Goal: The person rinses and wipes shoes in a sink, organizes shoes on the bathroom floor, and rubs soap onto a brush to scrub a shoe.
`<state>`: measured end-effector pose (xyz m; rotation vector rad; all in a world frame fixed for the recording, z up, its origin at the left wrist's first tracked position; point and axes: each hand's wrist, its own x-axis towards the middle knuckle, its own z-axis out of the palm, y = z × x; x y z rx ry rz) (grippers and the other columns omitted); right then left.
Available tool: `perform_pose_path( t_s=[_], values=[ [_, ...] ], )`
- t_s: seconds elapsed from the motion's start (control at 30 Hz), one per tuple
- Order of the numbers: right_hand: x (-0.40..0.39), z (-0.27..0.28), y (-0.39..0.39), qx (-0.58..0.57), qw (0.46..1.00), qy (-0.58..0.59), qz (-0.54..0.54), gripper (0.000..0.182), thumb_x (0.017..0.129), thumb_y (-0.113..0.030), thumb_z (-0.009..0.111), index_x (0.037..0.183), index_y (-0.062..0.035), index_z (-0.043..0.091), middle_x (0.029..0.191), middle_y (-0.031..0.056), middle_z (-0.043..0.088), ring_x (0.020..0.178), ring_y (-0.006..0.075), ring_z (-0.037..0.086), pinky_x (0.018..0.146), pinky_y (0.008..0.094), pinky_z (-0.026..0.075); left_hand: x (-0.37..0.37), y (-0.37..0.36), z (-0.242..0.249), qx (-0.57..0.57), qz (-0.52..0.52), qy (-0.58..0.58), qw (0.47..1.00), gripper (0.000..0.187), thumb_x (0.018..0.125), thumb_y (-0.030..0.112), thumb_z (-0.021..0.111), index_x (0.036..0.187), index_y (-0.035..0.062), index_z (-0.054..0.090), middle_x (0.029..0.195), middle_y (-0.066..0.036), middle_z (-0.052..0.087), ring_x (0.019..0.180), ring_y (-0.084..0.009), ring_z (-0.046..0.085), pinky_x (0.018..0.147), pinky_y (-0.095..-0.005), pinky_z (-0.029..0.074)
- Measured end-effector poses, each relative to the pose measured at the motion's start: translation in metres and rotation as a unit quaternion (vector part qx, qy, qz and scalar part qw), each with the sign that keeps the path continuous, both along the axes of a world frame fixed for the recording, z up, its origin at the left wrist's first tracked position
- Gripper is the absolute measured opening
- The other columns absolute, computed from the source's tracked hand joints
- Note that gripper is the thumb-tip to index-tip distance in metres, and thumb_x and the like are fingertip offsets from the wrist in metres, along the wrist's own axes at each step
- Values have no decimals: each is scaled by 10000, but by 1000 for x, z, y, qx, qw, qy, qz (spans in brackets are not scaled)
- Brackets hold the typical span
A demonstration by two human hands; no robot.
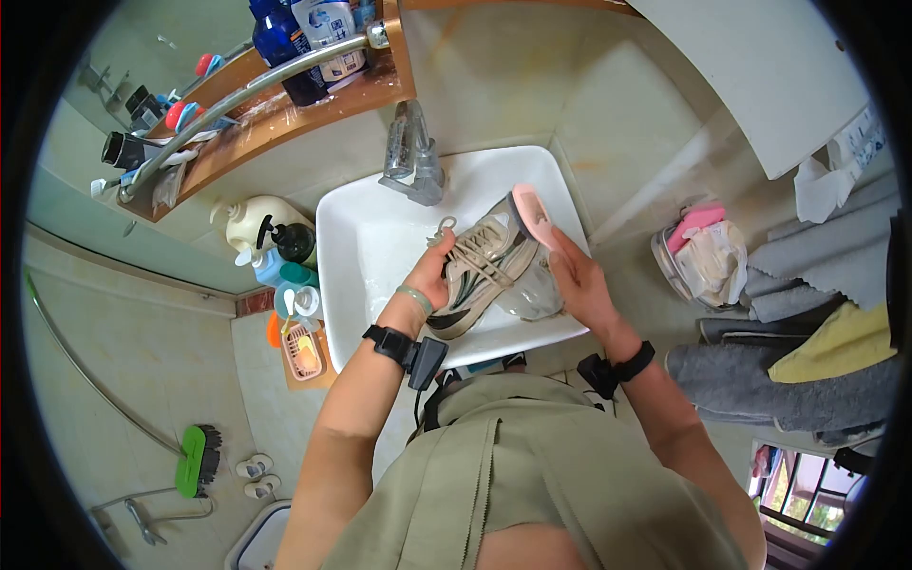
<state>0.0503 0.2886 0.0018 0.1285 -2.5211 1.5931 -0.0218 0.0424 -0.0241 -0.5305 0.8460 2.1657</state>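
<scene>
A beige and grey lace-up sneaker (489, 252) is tilted over the white washbasin (356, 204). My left hand (429, 275) is closed on the sneaker's left side, near its laces. In my right hand (581, 285) is a pink scrubbing brush (534, 214), its head against the toe end of the sneaker; the bristles are mostly hidden. Below the sneaker, near my right hand, lies a pale, greyish, translucent-looking thing (532, 293) whose kind I cannot make out. The chrome faucet (413, 157) stands behind the sneaker at the basin's back edge.
Several pump bottles (293, 242) and a pink soap basket (302, 353) stand left of the basin. A wooden shelf (304, 109) with a metal rail overhangs the upper left. Grey towels (807, 275) hang at right, beside a wall holder (708, 249). A green broom (198, 461) is lower left.
</scene>
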Motion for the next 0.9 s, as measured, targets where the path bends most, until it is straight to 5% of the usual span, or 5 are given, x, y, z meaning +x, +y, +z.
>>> perform_pose_path(
  t_s=[0.07,0.17,0.4,0.83,0.9],
  values=[
    [-6,12,-3,63,983,172,3,429,934,-148,529,1327,8,458,957,215,651,739,313,653,691,354,516,8,0,25,7,29,-5,1000,577,939,491,486,1256,10,518,1222,-149,590,1110,-289,568,1000,-416,432],
    [4,39,-10,147,985,85,8,450,910,-132,545,1336,-13,461,1001,239,641,754,353,649,698,391,522,11,-3,30,94,32,-9,995,577,949,486,466,1276,13,506,1254,-157,570,1138,-291,552,1021,-427,412],
    [54,28,-37,358,913,186,57,593,863,-157,584,1416,-66,387,594,84,497,474,209,533,442,362,464,20,0,37,127,99,43,986,616,951,511,429,1318,18,465,1303,-155,536,1190,-310,516,1049,-442,381],
    [24,45,-19,521,836,164,58,610,861,-148,551,1427,-54,346,602,92,537,442,214,536,391,393,447,41,6,44,98,65,79,990,607,933,535,455,1280,39,499,1243,-104,575,1137,-249,554,973,-416,453],
    [-23,52,-11,456,864,210,-38,624,855,-137,548,1436,-60,335,617,97,544,454,229,548,406,399,459,42,10,48,106,46,96,989,609,931,539,458,1277,39,503,1240,-100,577,1128,-250,558,970,-415,455]
  ],
)
